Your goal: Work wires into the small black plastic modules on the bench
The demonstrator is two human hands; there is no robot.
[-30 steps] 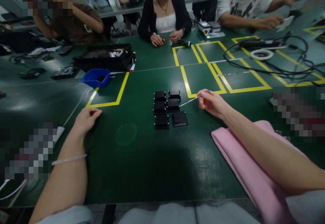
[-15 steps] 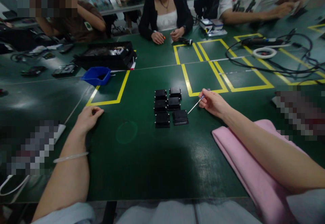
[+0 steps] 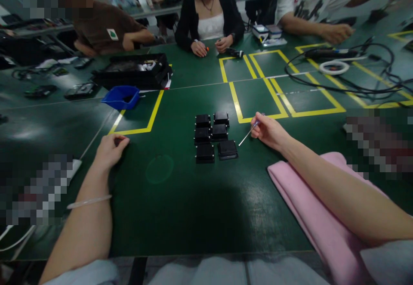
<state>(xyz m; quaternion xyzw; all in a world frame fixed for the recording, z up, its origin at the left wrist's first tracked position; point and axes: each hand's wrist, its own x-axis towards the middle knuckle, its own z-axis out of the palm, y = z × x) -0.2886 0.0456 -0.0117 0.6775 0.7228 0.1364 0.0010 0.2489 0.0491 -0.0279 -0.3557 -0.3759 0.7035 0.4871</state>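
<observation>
Several small black box-shaped parts [image 3: 213, 136] lie in two columns on the green table [image 3: 180, 207]. My right hand [image 3: 269, 131] rests on the table to their right, pinched shut on a thin screwdriver [image 3: 249, 132] whose tip points down-left toward the nearest part [image 3: 227, 149] without touching it. My left hand [image 3: 110, 148] lies on the table well to the left of the parts, fingers curled in loosely, with nothing visible in them. A clear bangle [image 3: 88, 202] circles my left forearm.
A pink cloth [image 3: 309, 212] lies under my right forearm. A blue bin [image 3: 121, 97] and a black tray [image 3: 135, 70] sit at the back left. Yellow tape outlines [image 3: 267, 87] and black cables [image 3: 355, 82] cover the right. Three people sit across the table.
The screwdriver tip has swung from the middle parts down toward the table near the closest part. A person at the far left has straightened up. My left hand has stayed put.
</observation>
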